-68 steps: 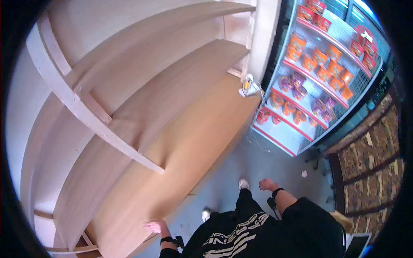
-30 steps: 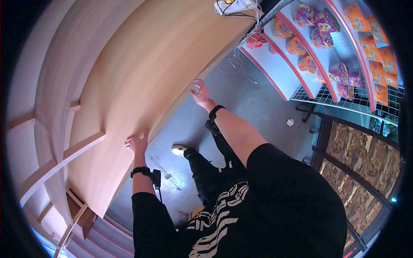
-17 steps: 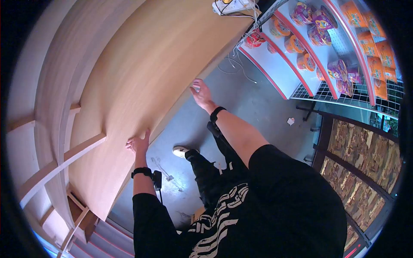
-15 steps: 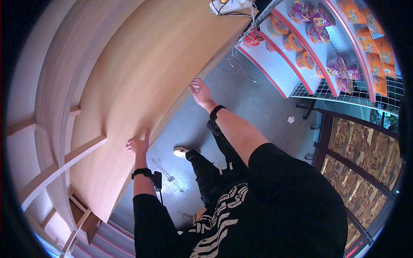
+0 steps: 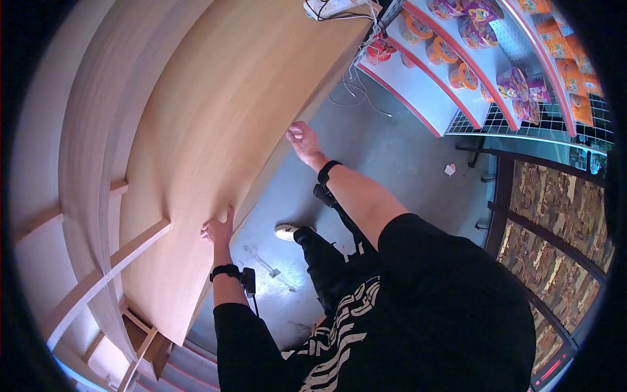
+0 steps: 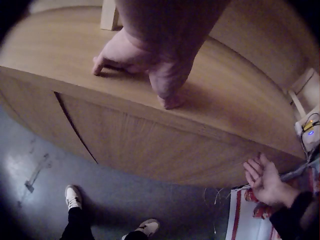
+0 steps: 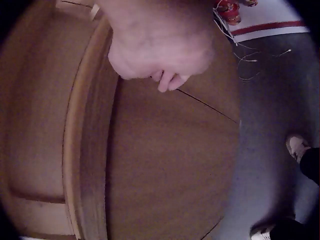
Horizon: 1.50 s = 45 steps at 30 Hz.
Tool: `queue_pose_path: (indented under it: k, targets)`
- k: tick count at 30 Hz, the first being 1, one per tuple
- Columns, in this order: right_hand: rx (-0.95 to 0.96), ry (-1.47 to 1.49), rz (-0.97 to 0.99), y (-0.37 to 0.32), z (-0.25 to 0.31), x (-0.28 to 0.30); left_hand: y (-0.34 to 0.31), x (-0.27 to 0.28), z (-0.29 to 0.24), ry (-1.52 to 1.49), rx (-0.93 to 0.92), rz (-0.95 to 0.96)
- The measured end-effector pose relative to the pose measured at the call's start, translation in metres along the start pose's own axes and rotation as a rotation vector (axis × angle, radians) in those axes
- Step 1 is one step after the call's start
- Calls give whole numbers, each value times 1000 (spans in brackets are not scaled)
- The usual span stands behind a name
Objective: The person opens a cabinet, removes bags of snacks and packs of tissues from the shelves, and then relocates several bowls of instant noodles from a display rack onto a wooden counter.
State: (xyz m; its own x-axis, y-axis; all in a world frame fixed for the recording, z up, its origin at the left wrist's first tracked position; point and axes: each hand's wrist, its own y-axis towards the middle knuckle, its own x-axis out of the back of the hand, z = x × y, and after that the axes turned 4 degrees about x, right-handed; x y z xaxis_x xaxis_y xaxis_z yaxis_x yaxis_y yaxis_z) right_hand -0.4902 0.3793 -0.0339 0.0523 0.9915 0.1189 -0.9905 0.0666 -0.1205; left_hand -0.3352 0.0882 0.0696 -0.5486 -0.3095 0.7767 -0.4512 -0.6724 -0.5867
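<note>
My left hand (image 5: 221,230) rests on the wooden counter top (image 5: 196,144) near its front edge. In the left wrist view the thumb and fingertips of this left hand (image 6: 150,60) touch the wood, with nothing in the grasp. Farther along the same edge is my right hand (image 5: 304,140), its fingers curled in. The right wrist view has this right hand (image 7: 162,47) in front of the cabinet doors (image 7: 170,150), its fingertips overlapping the upper end of the seam between two doors. No loose object shows in either hand.
Upright wooden shelving (image 5: 104,85) rises behind the counter. A white power strip (image 5: 330,8) with tangled cables lies at its far end. A rack (image 5: 424,91) with orange and purple noodle tubs stands beyond. Brown patterned panels (image 5: 555,222) are at the right.
From a more upright stance with hands lower, I have leaned over the counter. The left hand has come down on its top, the right has reached the front edge and its fingers have curled more.
</note>
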Motion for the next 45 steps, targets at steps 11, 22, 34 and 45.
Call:
queue_pose_path:
  k: [11,22,34,45]
  targets:
    - [-24,-99,34,-6,4,5,7,4,1,64,-23,82]
    - [-10,-94,38,-28,-7,-16,26,-8,13,51,-34,53]
    - [13,-357,71,-12,-13,8,26,-7,17,28,-202,-38]
    - [190,-427,338,6,-25,29,31,-6,17,92,-112,9]
